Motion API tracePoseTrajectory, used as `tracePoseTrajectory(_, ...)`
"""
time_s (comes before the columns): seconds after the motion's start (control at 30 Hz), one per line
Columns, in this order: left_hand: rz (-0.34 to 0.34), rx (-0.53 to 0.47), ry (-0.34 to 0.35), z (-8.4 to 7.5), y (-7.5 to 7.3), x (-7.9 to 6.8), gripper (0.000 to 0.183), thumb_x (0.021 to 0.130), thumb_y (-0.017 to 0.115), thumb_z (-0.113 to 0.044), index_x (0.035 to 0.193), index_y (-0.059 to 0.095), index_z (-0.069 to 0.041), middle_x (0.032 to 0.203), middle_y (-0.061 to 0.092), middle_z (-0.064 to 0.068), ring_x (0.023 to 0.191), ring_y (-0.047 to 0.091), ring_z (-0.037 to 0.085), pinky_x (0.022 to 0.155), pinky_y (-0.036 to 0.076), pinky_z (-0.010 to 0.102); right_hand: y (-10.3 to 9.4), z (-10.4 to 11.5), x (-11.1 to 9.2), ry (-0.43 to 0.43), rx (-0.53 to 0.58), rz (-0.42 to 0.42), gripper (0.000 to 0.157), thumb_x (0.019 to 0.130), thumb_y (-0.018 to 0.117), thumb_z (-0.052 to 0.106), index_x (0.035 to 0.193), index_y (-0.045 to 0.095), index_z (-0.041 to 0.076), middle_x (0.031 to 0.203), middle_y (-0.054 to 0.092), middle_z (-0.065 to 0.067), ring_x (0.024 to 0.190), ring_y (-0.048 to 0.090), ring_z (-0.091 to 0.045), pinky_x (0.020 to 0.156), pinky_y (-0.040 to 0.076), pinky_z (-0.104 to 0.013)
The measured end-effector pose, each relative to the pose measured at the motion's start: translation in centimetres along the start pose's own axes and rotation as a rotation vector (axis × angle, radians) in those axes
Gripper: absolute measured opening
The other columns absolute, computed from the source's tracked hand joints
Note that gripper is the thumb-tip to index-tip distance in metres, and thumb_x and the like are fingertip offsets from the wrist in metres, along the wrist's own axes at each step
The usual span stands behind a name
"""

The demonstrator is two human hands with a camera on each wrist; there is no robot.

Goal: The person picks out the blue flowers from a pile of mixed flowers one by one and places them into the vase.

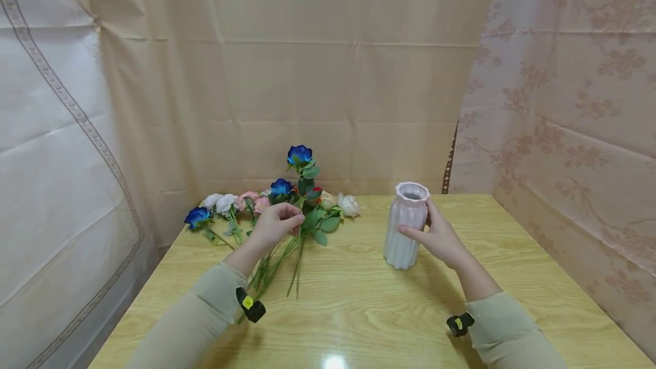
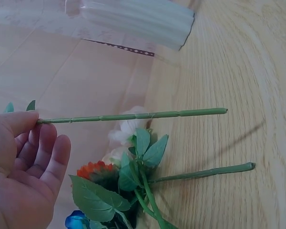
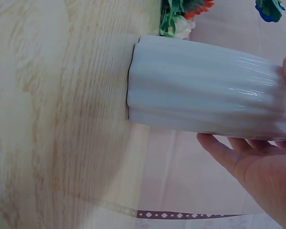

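Observation:
My left hand (image 1: 275, 225) pinches the green stem (image 2: 133, 116) of a blue rose (image 1: 299, 155) between thumb and fingers. The bloom stands upright above the other flowers, and in the left wrist view the lower stem sticks out bare from my fingertips. On the right, a white fluted vase (image 1: 404, 235) stands on the table with its mouth up. My right hand (image 1: 442, 239) grips its upper part, thumb on the near side. In the right wrist view the vase (image 3: 205, 86) has its base against the tabletop. The inside of the vase is mostly hidden.
Loose artificial flowers lie at the table's left back: a blue rose (image 1: 197, 217), another blue rose (image 1: 281, 187), pink flowers (image 1: 248, 200), a white flower (image 1: 348, 205) and an orange-red flower (image 2: 96, 170). Their stems point toward the front. Curtains (image 1: 333, 84) hang behind the wooden table (image 1: 348, 312).

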State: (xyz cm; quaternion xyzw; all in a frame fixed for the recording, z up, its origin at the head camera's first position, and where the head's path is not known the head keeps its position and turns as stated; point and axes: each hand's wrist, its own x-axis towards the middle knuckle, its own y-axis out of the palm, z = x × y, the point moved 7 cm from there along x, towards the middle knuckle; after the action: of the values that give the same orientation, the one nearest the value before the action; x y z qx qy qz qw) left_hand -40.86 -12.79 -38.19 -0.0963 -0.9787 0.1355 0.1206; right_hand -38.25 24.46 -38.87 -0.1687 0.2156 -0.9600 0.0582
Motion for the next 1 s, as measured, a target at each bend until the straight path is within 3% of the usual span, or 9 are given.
tracePoseTrajectory(0.53, 0.007, 0.074, 0.026, -1.0, -0.2, -0.4, 0.014, 0.098, 0.07, -0.013, 0.104, 0.068, -0.001, 0.081, 0.068, 0.014, 0.071, 0.065, 0.024, 0.068, 0.057, 0.035, -1.7, 1.4, 0.1, 0.006, -0.038, -0.027, 0.094, 0.091, 0.079, 0.038, 0.161, 0.021, 0.017, 0.156, 0.033, -0.022, 0.14, 0.037, -0.049, 0.098, 0.046, -0.064)
tracePoseTrajectory(0.77, 0.008, 0.079, 0.061, -1.6, -0.4, -0.3, 0.015, 0.099, 0.069, -0.014, 0.105, 0.068, 0.0, 0.085, 0.067, 0.021, 0.078, 0.066, 0.039, 0.068, 0.056, 0.035, -3.1, 3.7, 0.1, -0.079, -0.035, -0.082, 0.097, 0.092, 0.08, 0.026, 0.161, 0.015, 0.008, 0.157, 0.032, -0.024, 0.14, 0.037, -0.048, 0.101, 0.044, -0.063)
tracePoseTrajectory(1.0, 0.013, 0.111, 0.071, -2.7, -0.5, -0.5, 0.019, 0.1, 0.068, -0.013, 0.108, 0.067, 0.003, 0.084, 0.067, 0.022, 0.071, 0.065, 0.026, 0.068, 0.055, 0.035, -4.4, 5.8, 0.5, -0.138, -0.037, -0.126, 0.093, 0.092, 0.08, 0.024, 0.16, 0.019, 0.005, 0.157, 0.035, -0.022, 0.141, 0.036, -0.045, 0.105, 0.037, -0.067)
